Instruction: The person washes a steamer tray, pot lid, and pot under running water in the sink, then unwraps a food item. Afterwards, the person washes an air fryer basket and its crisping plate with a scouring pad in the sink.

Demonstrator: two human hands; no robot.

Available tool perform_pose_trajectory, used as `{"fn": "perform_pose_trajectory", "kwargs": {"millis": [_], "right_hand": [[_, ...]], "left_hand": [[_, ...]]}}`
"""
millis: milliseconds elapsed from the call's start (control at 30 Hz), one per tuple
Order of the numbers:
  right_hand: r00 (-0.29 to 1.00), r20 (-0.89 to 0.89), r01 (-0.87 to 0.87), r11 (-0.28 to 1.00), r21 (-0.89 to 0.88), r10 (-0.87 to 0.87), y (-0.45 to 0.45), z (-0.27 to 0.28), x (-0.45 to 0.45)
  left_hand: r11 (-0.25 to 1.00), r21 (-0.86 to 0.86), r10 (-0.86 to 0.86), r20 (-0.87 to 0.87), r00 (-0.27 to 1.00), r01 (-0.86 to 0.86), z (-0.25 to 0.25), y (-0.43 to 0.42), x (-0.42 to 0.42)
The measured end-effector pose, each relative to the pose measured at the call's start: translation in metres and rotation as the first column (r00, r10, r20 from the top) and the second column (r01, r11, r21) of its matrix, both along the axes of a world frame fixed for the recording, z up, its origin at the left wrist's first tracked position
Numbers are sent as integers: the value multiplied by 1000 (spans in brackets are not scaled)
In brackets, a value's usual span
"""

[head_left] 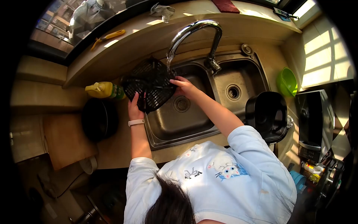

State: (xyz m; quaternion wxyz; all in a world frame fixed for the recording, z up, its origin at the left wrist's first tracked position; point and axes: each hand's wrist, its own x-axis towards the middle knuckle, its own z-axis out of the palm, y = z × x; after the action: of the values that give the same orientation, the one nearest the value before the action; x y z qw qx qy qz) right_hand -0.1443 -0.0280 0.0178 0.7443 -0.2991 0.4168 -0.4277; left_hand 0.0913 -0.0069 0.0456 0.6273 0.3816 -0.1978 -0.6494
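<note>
A black slotted basket (153, 96) is held tilted over the left end of the sink (179, 143), apparently so that any drips are caught there. It is gripped by both hands: its lower edge is grasped by the left hand (135, 105), and its right side is held by the right hand (183, 86). With two opposite supports, the wide frame is probably steadied; how tightly the fingers are closed cannot be told. Water (169, 62) is let out by the faucet (215, 30) behind the sink, close to the basket's right edge; whether the basket is struck by it cannot be made out. Left of the sink, a yellow bottle (104, 90) and a black pot (97, 121) are set, likely for easy reach. Right of it, a black tub (266, 114) and a green bowl (287, 82) are placed, seemingly out of the way.
</note>
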Motion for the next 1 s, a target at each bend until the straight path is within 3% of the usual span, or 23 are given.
{"fn": "perform_pose_trajectory", "kwargs": {"millis": [33,67,167,200,233,267,300,367,400,433,500,533,567,600,633,700,733,900,967,1000], "right_hand": [[963,266,-73,993,89,47,3,2,-4],[949,316,-33,992,122,-8,4,-6,-5],[975,214,17,984,175,-55,10,-7,-5],[975,214,16,985,174,-53,9,-3,-7],[981,133,91,948,306,-138,9,6,-10],[977,41,174,887,428,-211,10,15,-14],[976,39,177,886,429,-214,11,28,-22],[799,561,-55,903,427,-217,14,50,-40],[797,469,48,814,578,-380,13,48,-43],[797,466,55,815,577,-384,15,28,-44],[919,195,229,866,446,-343,18,-13,-42],[918,194,233,867,441,-346,18,-18,-46],[886,302,202,879,433,-353,24,-24,-49],[843,407,171,892,419,-352,27,-20,-50],[842,408,170,892,419,-353,27,-16,-52],[815,410,356,912,203,-410,29,-5,-53],[802,389,403,892,206,-453,28,1,-51],[828,353,435,896,87,-436,15,1,-41],[844,354,414,909,49,-403,6,-14,-41],[852,366,390,920,37,-376,8,-8,-41]], "left_hand": [[999,-13,51,-29,998,-52,1,2,-2],[998,-12,56,-33,998,-56,1,4,-3],[998,-35,44,23,999,-43,2,11,-14],[996,-89,46,176,983,-30,-2,15,-20],[990,-138,53,325,944,-8,-3,18,-28],[985,-151,-1,481,877,84,-4,21,-34],[965,-98,-87,755,650,243,-9,26,-34],[751,-296,198,954,227,590,11,33,-54],[646,-322,299,941,159,693,8,32,-55],[526,-324,404,909,104,786,5,29,-57],[464,-309,502,864,40,830,5,26,-62],[446,-263,535,844,-19,856,4,23,-63],[432,-210,562,823,-79,877,2,23,-62],[453,-35,495,841,-218,891,7,23,-59],[452,-34,495,841,-219,891,10,23,-60],[637,77,369,843,-392,767,15,24,-62],[654,161,274,860,-430,739,10,23,-60],[760,89,219,898,-382,644,14,30,-92],[542,122,315,888,-335,832,21,31,-103],[491,82,323,908,-269,867,17,32,-108]]}}
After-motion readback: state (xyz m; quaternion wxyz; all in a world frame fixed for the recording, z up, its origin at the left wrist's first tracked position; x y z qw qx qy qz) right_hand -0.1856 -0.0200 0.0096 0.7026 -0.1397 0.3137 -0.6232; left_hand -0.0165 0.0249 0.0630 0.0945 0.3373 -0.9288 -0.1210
